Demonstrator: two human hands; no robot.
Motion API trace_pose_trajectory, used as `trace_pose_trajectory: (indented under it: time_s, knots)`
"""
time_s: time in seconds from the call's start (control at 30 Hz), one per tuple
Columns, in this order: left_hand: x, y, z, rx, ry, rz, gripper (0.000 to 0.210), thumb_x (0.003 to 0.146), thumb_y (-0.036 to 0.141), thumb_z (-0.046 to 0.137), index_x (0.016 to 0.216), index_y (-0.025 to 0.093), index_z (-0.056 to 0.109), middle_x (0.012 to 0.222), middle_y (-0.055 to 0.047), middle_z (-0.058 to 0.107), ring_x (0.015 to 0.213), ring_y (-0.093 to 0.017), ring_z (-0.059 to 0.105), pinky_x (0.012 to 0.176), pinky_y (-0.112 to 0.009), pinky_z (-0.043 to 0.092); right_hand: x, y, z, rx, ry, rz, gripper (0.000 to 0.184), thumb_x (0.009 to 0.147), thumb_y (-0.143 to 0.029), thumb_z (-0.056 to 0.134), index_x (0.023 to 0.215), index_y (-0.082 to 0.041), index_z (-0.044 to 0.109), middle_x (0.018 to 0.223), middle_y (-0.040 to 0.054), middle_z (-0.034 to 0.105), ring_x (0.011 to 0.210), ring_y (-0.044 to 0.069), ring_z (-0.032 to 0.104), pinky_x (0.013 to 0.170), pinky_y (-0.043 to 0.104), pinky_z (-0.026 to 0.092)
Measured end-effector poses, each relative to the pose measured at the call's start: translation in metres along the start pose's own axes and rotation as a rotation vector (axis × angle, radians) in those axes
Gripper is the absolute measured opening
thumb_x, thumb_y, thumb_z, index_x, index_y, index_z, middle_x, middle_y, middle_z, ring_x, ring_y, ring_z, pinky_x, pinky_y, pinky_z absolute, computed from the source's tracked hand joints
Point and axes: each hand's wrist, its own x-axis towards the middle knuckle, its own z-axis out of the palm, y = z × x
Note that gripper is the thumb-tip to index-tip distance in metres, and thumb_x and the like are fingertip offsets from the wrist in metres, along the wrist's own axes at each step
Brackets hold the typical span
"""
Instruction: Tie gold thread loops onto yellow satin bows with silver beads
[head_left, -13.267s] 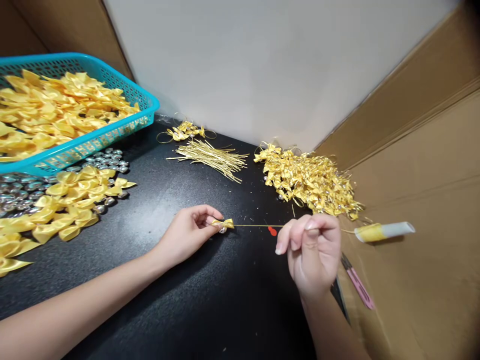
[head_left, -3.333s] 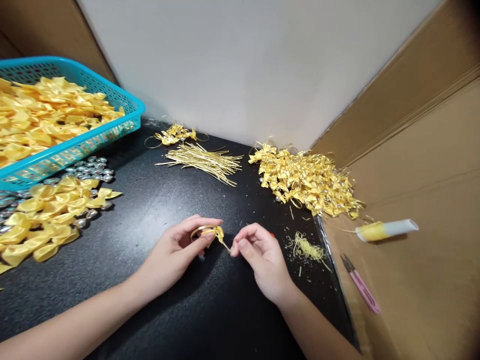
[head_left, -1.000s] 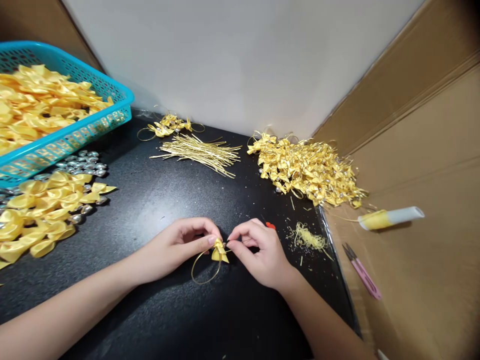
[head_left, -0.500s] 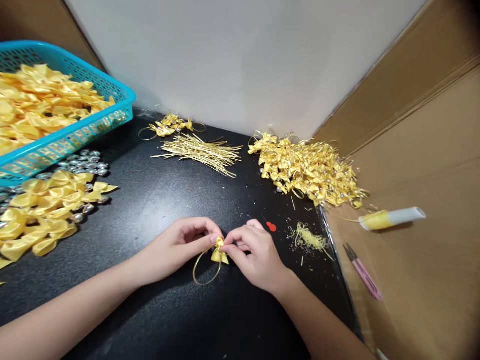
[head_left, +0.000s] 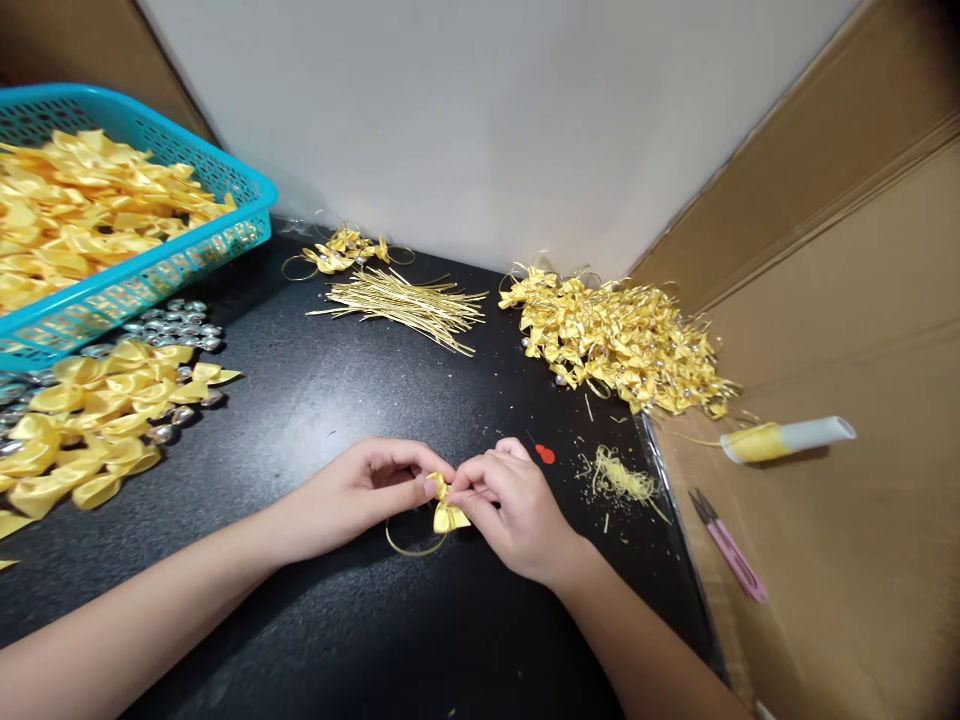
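A small yellow satin ribbon bow [head_left: 449,517] is pinched between both hands, just above the black table [head_left: 315,630]. My left hand [head_left: 375,495] grips its left side between thumb and forefinger. On the other side, the thumb and forefinger of my right hand [head_left: 506,505] close on the bow near its middle. A thin gold cord loop [head_left: 412,553] hangs from the bow, below my left fingertips. The knot and any bead at the bow's centre are largely hidden by the fingers.
A blue basket [head_left: 274,195] of yellow bows stands at left, by silver beads [head_left: 180,325] and loose bows [head_left: 112,400]. Gold cords [head_left: 409,308] lie behind my hands. Finished-looking bows [head_left: 622,340] are heaped at right, near thread scraps [head_left: 622,478], a thread tube [head_left: 787,440] and pink snips [head_left: 731,555].
The bow has turned in my fingers, so its lower tail now points more to the right. Its cord loop looks flatter and sits higher. Both hands stay in nearly the same place.
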Motion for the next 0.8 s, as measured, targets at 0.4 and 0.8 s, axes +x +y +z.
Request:
trace_pose_trajectory:
  time_s: [0.4,0.8]
  knots:
    - [0.001,0.001,0.001,-0.058,0.038,-0.029,0.019,0.085,0.033,0.065,0.075,0.017,0.063,0.070,0.001,0.066,0.067,-0.012,0.056,0.064,-0.022,0.042,0.000,-0.003,-0.002,-0.015,-0.047,-0.052,0.017,0.096,-0.025,0.052,0.080,-0.020,0.056,0.065,-0.0038,0.065,0.055,0.010,0.051,0.070,0.031,0.032]
    - [0.003,-0.009,0.015,-0.476,0.142,-0.042,0.039,0.074,0.017,0.066,0.112,0.022,0.065,0.098,-0.005,0.067,0.092,-0.021,0.062,0.080,-0.032,0.049,-0.006,-0.002,0.012,0.175,0.161,0.228,0.010,0.090,-0.025,0.056,0.081,-0.022,0.055,0.072,-0.0011,0.065,0.060,0.013,0.059,0.070,0.033,0.047]
